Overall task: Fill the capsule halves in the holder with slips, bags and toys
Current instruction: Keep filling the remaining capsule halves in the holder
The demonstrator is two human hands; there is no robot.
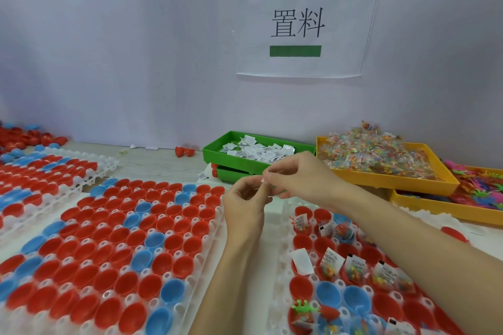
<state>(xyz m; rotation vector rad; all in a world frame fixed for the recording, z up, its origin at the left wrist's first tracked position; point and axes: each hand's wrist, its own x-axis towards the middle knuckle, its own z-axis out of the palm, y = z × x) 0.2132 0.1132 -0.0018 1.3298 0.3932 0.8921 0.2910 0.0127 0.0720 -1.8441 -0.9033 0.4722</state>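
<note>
Both grips meet on one small white slip (265,180), pinched between the left hand (246,205) and right hand (295,175) (probably separating slips, detail blurred). It hangs above the bench; the part-filled holder (283,258) lies below, toward the right hand.

There is just one view, from a camera on the person's head, looking forward and a bit down over the table (163,163). It sits close, so both arms reach in from the bottom of the frame and the white holders of capsule halves (130,247) fill the lower part. The wall (109,49) with a paper sign (302,24) fills the top, and edges look bent and blurry.
</note>
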